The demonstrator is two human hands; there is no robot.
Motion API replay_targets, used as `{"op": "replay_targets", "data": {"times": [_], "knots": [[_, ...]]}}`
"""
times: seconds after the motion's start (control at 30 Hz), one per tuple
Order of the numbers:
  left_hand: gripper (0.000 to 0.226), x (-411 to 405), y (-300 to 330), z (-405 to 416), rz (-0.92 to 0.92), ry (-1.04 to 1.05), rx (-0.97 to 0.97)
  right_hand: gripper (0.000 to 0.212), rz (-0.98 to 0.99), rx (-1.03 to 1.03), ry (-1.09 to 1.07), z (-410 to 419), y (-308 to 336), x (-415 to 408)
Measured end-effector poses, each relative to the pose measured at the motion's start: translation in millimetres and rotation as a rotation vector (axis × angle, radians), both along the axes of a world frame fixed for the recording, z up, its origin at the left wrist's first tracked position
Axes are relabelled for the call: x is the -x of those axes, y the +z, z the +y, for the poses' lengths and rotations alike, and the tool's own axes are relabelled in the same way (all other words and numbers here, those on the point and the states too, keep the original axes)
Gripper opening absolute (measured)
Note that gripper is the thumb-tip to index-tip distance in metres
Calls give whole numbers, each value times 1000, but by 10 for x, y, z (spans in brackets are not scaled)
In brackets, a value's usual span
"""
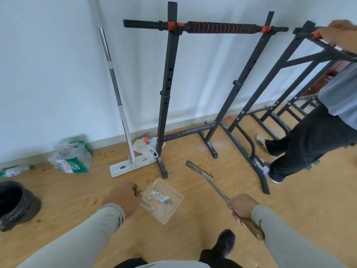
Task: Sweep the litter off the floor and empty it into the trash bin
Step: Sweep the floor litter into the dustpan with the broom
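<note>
My left hand (pixel 123 199) grips the handle of a clear plastic dustpan (pixel 169 209), held above the wooden floor. Inside it lies crumpled white, blue and orange litter (pixel 159 197). My right hand (pixel 242 206) is closed on the wooden handle of a broom (pixel 208 179); its metal shaft runs up and left to a dark brush head lifted near the dustpan's far corner. The trash bin (pixel 13 204), lined with a black bag, stands at the left edge, well left of the dustpan.
A black squat rack (pixel 170 89) with a barbell stands against the white wall. A flat mop (pixel 123 113) leans beside it. Plastic bags (pixel 72 157) lie by the skirting. Another person (pixel 316 136) stands at right, holding a second rack. My shoe (pixel 225 242) is below.
</note>
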State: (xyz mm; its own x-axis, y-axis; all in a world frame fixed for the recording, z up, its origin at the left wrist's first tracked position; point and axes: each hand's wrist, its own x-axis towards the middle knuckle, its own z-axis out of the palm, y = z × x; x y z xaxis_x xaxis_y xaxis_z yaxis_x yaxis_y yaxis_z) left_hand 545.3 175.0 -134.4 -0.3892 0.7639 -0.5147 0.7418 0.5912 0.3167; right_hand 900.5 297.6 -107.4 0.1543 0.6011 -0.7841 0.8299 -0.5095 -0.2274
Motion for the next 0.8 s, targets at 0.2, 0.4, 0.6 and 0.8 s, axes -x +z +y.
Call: {"op": "replay_targets", "data": {"times": [0.2,0.4,0.6,0.8], "knots": [[15,-405,-134,630,10,112,12,26,11,-53,190,1225,-328,-135],[16,-1210,-216,1219,26,307,99,14,40,-15,343,2521,-709,-439],[16,-1979,-296,1686,45,475,174,14,29,-15,519,3667,-1173,-562],[15,-2371,-630,1972,-26,620,189,24,97,-65,579,4185,-1892,-249]]}}
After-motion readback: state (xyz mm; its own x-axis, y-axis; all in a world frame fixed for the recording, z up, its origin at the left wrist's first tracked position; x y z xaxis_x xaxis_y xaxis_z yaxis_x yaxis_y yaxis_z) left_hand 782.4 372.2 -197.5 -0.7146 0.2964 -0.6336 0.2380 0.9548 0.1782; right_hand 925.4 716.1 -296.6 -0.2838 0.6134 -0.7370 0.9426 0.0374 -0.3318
